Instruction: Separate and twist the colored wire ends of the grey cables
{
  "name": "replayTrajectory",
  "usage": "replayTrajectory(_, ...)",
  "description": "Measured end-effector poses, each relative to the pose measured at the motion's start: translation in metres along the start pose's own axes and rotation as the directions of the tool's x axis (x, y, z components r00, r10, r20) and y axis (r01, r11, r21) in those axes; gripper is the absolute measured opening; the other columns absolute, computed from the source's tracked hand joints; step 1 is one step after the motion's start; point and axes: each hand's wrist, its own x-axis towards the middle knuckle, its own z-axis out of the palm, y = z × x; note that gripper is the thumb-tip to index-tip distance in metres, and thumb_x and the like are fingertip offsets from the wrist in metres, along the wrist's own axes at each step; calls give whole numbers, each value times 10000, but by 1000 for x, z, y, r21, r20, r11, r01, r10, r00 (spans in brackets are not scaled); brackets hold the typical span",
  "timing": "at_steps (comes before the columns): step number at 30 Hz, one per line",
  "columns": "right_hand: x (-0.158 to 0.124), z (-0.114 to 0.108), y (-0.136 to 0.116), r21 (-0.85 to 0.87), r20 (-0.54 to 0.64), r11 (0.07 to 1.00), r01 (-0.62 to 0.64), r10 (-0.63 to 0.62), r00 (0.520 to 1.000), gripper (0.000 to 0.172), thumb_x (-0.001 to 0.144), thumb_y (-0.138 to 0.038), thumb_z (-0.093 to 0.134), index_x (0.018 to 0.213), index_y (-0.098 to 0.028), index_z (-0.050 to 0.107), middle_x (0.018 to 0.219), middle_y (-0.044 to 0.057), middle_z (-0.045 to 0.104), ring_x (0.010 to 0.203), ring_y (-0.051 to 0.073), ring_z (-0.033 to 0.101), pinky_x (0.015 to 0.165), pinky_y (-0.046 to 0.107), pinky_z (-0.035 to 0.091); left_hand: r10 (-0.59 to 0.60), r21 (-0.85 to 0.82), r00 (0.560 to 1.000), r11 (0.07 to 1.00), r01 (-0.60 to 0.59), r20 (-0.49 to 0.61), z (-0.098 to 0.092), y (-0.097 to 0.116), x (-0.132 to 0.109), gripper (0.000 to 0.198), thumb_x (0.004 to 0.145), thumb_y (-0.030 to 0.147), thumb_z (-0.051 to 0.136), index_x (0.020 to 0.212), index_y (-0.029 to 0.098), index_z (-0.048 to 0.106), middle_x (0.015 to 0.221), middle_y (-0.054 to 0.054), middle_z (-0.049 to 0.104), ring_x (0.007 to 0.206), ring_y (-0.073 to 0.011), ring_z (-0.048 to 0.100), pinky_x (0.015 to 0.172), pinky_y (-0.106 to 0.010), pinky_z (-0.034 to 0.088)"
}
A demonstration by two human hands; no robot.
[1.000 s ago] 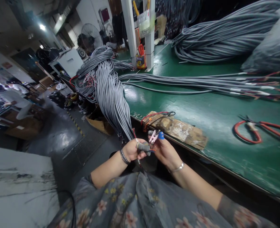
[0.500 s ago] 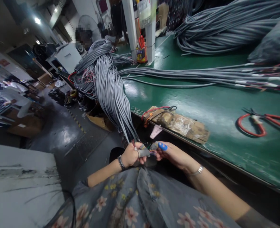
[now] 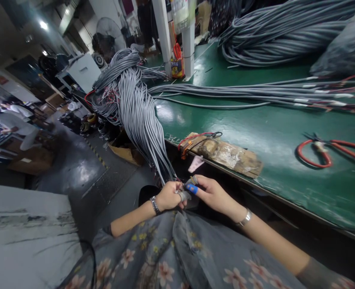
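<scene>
A thick bundle of grey cables (image 3: 141, 108) hangs over the table's edge, and its lower ends come down to my hands. My left hand (image 3: 171, 195) is closed around a cable end, with grey wrapping on a finger. Fingertip to fingertip with it, my right hand (image 3: 207, 190) is pinched at the same spot. Blue tape (image 3: 191, 188) wraps one right finger and grey wrapping covers another. The thin wires between the fingers are mostly hidden now.
On the green table (image 3: 273, 132) lie a worn wooden block (image 3: 228, 154), red-handled pliers (image 3: 315, 150), a row of grey cables (image 3: 213, 91) and a large cable coil (image 3: 279, 36). A cardboard box (image 3: 124, 150) sits on the floor below. People work at the far left.
My right hand has moved left against my left hand, its blue-taped finger now over the wire ends. Coloured wires seen between the hands before are now covered. The view has shifted slightly.
</scene>
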Motion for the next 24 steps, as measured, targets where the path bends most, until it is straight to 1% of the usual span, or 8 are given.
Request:
replayTrajectory(2,-5,-2,2,83,-59,995,-53,58,997,323,764,-534,670,792,-212,663,764,32,664,702,186,585,694,325,486,40,-62,997,997,-44,-73,0,-3,2,302,642,362,747,607,153,531,466,20,575,362,-83,527,365,-159,356)
replayTrajectory(5,-11,3,9,256,-92,951,-171,200,976,389,701,-576,717,835,-217,650,769,28,673,676,181,587,656,323,498,85,-115,985,988,-103,-153,2,-7,4,361,640,456,746,653,147,560,494,8,592,381,-88,543,369,-160,342)
replayTrajectory(8,-14,15,14,386,-151,902,-194,269,951,426,638,-600,755,791,-219,644,730,16,664,683,179,585,673,323,496,113,-125,981,983,-134,-161,5,-8,6,401,623,496,761,654,141,576,506,-4,605,409,-97,564,391,-168,360)
replayTrajectory(11,-11,25,15,470,-183,863,-187,302,936,428,588,-593,791,719,-217,633,662,-2,642,643,162,563,656,309,482,111,-132,986,983,-127,-122,4,-7,5,444,591,537,777,621,130,600,512,-25,620,445,-115,590,432,-190,411)
replayTrajectory(15,-5,28,9,495,-79,834,-244,323,943,406,598,-561,794,664,-214,596,556,-23,601,525,137,518,549,285,435,65,-100,998,993,-67,-21,0,-6,2,444,551,520,812,569,115,630,536,-62,655,486,-132,609,502,-225,467)
replayTrajectory(18,1,28,5,466,12,838,-284,315,949,394,611,-533,795,661,-213,571,523,-31,586,489,134,514,524,280,417,42,-74,999,996,-42,-3,-3,-7,0,427,543,494,828,543,117,625,524,-68,656,489,-137,607,515,-233,470)
replayTrajectory(20,4,29,6,449,8,851,-271,300,954,402,607,-543,793,667,-208,579,536,-27,588,505,135,516,536,284,421,55,-95,997,994,-60,-49,-2,-8,-1,436,554,510,817,556,118,627,527,-66,657,486,-135,608,505,-227,462)
replayTrajectory(24,6,30,11,446,-107,861,-245,323,940,464,574,-621,778,673,-197,617,561,-24,577,506,117,454,512,275,384,43,-219,981,972,-84,-187,0,-9,-1,483,540,563,801,595,124,608,510,-52,644,446,-131,599,458,-212,437)
